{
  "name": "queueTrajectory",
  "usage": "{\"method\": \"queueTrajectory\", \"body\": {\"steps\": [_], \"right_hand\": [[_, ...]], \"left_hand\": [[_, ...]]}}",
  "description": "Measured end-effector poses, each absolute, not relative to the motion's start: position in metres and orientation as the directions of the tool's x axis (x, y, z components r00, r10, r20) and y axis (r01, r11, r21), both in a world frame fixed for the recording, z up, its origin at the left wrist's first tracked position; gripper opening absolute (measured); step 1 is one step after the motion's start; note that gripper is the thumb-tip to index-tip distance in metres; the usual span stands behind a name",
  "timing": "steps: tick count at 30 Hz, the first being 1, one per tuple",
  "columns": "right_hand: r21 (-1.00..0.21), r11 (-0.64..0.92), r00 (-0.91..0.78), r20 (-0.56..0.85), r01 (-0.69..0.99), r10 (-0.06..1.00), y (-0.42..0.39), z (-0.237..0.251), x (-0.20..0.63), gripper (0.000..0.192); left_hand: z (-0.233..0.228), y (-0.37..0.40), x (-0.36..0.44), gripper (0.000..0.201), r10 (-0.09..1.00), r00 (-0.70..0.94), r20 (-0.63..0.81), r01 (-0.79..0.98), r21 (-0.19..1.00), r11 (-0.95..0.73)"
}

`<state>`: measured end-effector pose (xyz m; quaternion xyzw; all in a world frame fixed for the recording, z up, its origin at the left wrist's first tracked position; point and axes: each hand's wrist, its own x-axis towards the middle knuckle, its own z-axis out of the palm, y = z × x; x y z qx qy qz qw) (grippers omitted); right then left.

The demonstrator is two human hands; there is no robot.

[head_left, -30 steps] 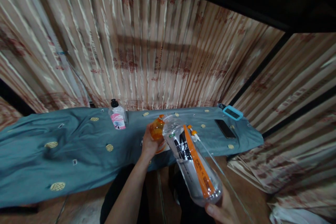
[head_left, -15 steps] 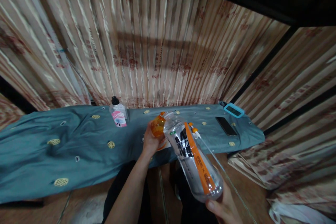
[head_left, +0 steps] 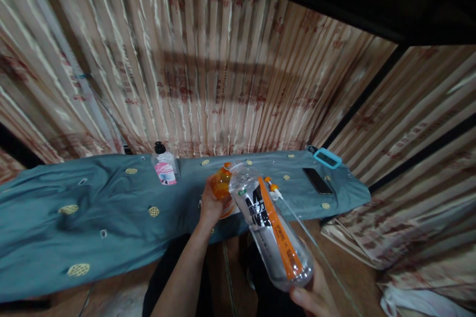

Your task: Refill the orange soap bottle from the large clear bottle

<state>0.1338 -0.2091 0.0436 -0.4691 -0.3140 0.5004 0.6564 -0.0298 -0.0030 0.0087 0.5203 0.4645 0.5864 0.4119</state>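
Observation:
My left hand [head_left: 211,208] is closed around an orange see-through bottle [head_left: 222,184] that stands over the bed-like surface, its neck uncapped. With my right hand [head_left: 314,294] I grip the base of a large clear drink bottle [head_left: 270,230] with a silver and orange label. This bottle is tilted, its mouth up at the orange bottle's neck; whether the two touch I cannot tell. Just right of the clear bottle lies an orange and white pump head [head_left: 272,187] with a long thin tube. Part of a white and orange label shows below my left hand.
A clear bottle with a black cap and pink label [head_left: 164,166] stands on the green patterned cloth [head_left: 122,203]. A dark phone [head_left: 317,181] and a blue-framed device [head_left: 327,158] lie at the right. Pleated curtains [head_left: 219,79] hang behind.
Both hands keep their grip, and the bottles stay mouth to mouth. The whole view has shifted slightly, with the cloth a little lower and further left.

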Motion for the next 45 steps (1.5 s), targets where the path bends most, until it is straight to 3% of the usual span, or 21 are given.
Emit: {"method": "queueTrajectory", "body": {"steps": [16, 31, 45], "right_hand": [[-0.916, 0.021, 0.278, -0.100, -0.401, 0.956, -0.2091, 0.0417, 0.1359, 0.085], [-0.926, 0.010, 0.237, -0.086, -0.376, 0.968, -0.2061, 0.0415, 0.1370, 0.088], [-0.917, 0.002, 0.286, -0.123, -0.399, 0.950, -0.2077, 0.0374, 0.1390, 0.092]], "left_hand": [[0.0069, -0.0013, -0.0303, 0.060, 0.962, -0.122, 0.246, 0.062, 0.969, -0.240], [0.0057, -0.0007, -0.0297, 0.057, 0.960, -0.125, 0.250, -0.012, 0.967, -0.253], [0.0041, 0.0005, -0.0324, 0.060, 0.964, -0.105, 0.243, 0.050, 0.970, -0.239]]}}
